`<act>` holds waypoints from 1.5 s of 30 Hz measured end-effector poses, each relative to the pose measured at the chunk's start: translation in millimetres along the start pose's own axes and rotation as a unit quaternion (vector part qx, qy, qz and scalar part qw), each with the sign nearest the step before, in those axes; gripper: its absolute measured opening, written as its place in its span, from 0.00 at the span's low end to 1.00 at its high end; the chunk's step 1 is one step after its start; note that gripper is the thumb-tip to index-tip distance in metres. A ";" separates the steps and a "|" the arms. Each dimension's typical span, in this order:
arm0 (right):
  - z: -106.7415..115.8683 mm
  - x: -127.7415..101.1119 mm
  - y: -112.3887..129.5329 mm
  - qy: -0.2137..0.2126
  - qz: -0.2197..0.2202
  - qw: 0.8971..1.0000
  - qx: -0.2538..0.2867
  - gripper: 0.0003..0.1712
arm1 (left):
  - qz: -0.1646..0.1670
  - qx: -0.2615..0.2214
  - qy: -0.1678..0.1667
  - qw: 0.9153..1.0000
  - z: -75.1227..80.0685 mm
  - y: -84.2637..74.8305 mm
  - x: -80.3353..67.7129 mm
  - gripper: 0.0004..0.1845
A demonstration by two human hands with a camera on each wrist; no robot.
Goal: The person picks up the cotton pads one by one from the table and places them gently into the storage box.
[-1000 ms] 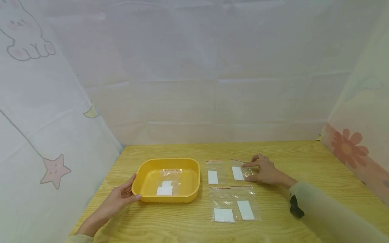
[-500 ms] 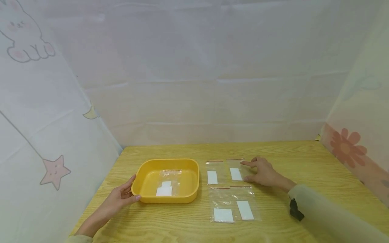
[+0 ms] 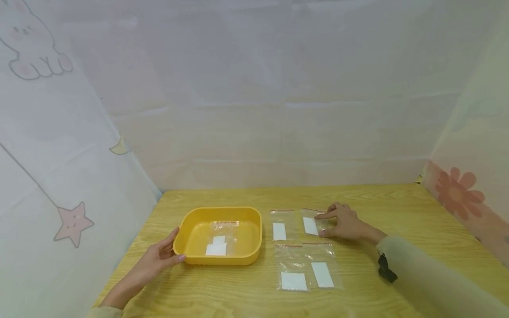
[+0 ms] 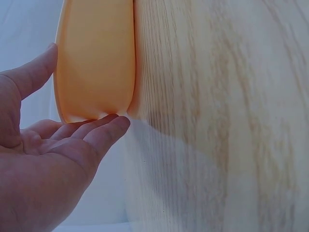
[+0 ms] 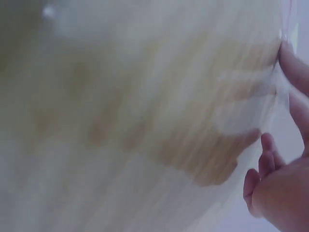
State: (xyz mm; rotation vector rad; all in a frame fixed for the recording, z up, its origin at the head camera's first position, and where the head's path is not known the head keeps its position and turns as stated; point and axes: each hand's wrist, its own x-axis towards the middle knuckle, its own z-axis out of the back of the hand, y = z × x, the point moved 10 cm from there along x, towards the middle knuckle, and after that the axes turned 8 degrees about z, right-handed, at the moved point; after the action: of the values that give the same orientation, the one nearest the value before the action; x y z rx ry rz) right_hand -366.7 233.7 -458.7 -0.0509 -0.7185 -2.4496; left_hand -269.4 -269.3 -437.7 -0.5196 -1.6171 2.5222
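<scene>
The right hand (image 3: pixel 345 225) rests on the wooden table (image 3: pixel 397 212) at the far-right bag of a group of four small clear zip bags. Its index finger and thumb close on the right edge of that clear zip bag (image 3: pixel 314 225), index at the far corner near the red seal strip, thumb at the near edge; the remaining fingers curl loosely behind. The grip reads as a light pinch of the plastic, though the right wrist view is too blurred to confirm it.

The bag lies directly to the left of the fingertips, flat on the table, its long axis running away from the person, seal end farthest. A white rectangular card sits inside, slightly tilted. The right hand is far nearer to it than the left.

A second bag (image 3: pixel 280 227) lies just beside it to the left, apart from the hand. Two more bags (image 3: pixel 306 267), side by side and each holding a white card, lie nearer the person; whether their edges overlap the upper pair cannot be told.

The left hand (image 3: pixel 161 258) holds the near-left corner of the yellow plastic tray (image 3: pixel 187 229), thumb along the rim, fingers relaxed against the outer wall, as the left wrist view confirms. The tray stands to the left of the bags and contains one bag with white cards (image 3: pixel 216 247).
</scene>
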 end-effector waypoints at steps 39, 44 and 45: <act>5.2 -6.8 22.6 -0.069 -0.007 0.980 0.188 0.37 | 0.004 -0.002 0.002 1.000 -0.2 1.0 0.3 0.48; 4.0 -8.6 16.8 -0.054 -0.029 0.971 0.229 0.35 | 0.010 0.001 -0.004 1.000 0.5 2.0 0.5 0.48; 4.7 -9.1 16.6 -0.052 -0.032 0.970 0.235 0.35 | 0.010 0.000 -0.004 1.000 0.4 2.1 0.4 0.48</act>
State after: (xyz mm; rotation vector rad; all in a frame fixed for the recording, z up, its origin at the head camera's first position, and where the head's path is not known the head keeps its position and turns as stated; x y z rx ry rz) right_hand -350.6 229.4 -448.4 0.0286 -1.3466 -2.2841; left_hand -269.7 -270.5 -439.5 -0.5297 -1.6224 2.5425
